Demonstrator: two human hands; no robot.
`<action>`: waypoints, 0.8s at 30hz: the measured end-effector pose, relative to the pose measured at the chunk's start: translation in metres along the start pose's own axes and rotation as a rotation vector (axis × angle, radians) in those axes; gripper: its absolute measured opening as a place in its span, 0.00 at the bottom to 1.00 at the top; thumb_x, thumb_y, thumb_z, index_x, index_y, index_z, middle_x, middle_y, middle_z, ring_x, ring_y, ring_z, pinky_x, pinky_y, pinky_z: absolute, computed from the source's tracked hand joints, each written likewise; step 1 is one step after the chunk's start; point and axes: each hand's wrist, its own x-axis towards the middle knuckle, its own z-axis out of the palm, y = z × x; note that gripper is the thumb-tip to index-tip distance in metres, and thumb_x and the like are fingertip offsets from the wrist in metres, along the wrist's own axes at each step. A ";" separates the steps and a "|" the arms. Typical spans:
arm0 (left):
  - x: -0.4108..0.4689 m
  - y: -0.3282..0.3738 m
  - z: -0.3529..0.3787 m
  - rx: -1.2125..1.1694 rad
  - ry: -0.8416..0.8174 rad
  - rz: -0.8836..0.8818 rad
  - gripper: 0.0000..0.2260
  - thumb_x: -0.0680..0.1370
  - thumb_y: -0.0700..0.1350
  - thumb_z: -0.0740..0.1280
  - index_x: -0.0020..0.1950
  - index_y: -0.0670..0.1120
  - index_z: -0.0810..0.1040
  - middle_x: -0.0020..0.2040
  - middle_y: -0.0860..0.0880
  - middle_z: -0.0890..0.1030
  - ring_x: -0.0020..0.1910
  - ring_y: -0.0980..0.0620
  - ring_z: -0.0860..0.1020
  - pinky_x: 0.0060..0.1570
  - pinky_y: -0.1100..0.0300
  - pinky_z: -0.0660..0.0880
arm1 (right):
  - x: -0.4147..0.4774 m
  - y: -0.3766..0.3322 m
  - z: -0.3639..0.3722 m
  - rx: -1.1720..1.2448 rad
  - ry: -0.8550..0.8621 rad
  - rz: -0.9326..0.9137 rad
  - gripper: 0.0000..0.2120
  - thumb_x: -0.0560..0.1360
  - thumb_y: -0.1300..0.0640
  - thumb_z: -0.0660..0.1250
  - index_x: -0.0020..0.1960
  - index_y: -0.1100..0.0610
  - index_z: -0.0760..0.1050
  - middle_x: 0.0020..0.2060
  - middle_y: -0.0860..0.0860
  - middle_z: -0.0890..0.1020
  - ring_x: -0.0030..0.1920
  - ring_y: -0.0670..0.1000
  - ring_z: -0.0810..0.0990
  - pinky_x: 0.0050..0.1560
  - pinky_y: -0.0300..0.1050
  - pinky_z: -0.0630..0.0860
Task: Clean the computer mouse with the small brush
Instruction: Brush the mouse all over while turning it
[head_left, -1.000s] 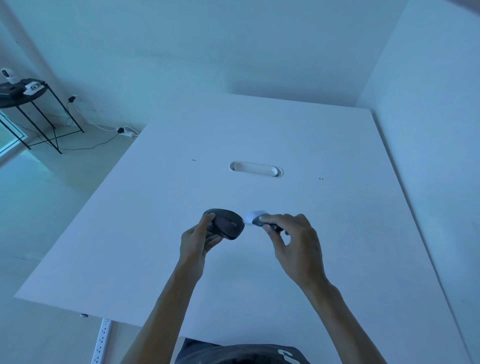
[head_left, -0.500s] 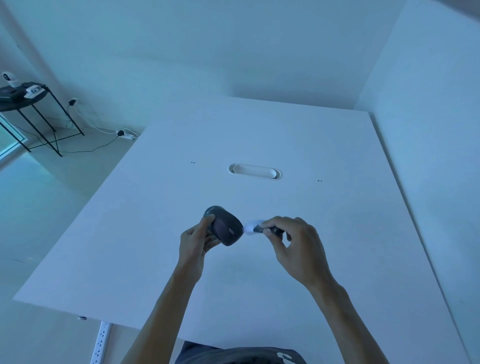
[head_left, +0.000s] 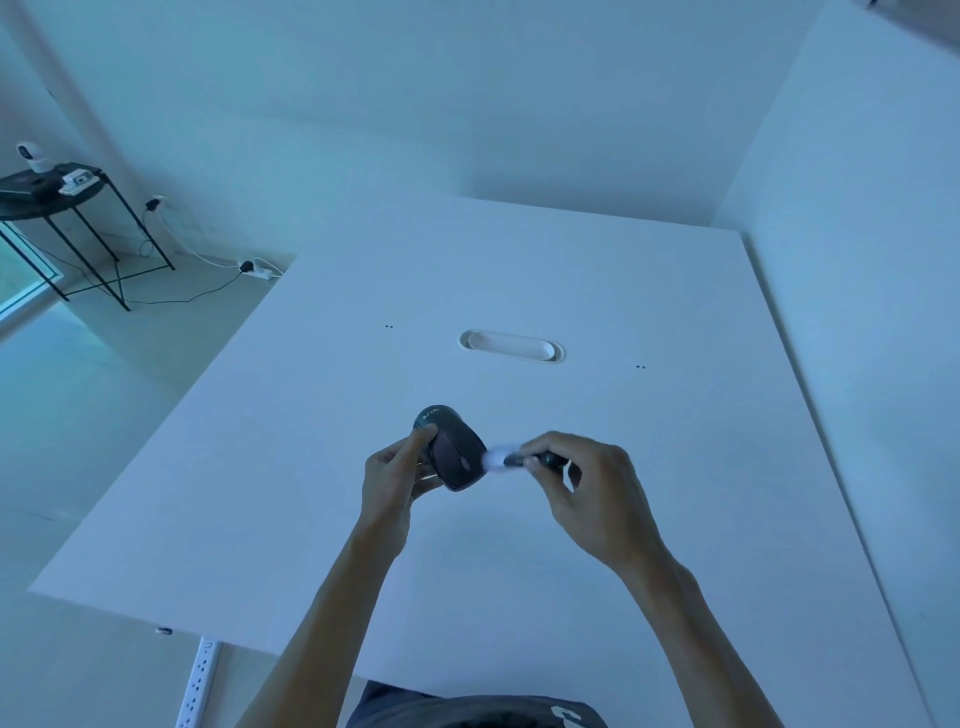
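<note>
Item: mouse (head_left: 453, 449), dark, held above the white desk (head_left: 649, 312), clear of its surface. Long axis tilted, running from upper left to lower right, top face turned toward the viewer.
Left hand (head_left: 392, 480): fingers closed around the mouse's left side and underside.
Right hand (head_left: 592, 493): fingertips pinched on the dark handle of the brush (head_left: 511, 459), just right of the mouse.
Key relation: pale bristles point left and touch the mouse's right edge; handle roughly crosswise to the mouse's length. Cleaning appears under way.
</note>
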 end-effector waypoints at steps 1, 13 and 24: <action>0.001 -0.001 0.000 0.000 0.001 0.000 0.14 0.74 0.51 0.72 0.43 0.40 0.84 0.38 0.43 0.86 0.35 0.50 0.84 0.39 0.60 0.81 | 0.002 0.001 0.000 0.028 0.052 -0.002 0.07 0.79 0.57 0.72 0.50 0.46 0.85 0.36 0.40 0.82 0.31 0.47 0.76 0.29 0.42 0.70; -0.002 -0.004 0.005 -0.041 -0.025 -0.028 0.09 0.80 0.44 0.69 0.42 0.47 0.87 0.37 0.47 0.84 0.32 0.50 0.83 0.37 0.63 0.82 | 0.012 0.002 -0.003 -0.018 -0.144 -0.051 0.06 0.77 0.52 0.72 0.51 0.41 0.84 0.36 0.36 0.83 0.31 0.47 0.77 0.30 0.44 0.73; -0.003 -0.003 0.001 -0.123 -0.078 -0.188 0.11 0.79 0.46 0.69 0.57 0.43 0.83 0.47 0.43 0.87 0.45 0.45 0.88 0.42 0.58 0.84 | 0.023 0.012 -0.005 0.056 0.137 0.030 0.07 0.78 0.57 0.73 0.50 0.46 0.86 0.36 0.42 0.83 0.32 0.53 0.77 0.33 0.50 0.77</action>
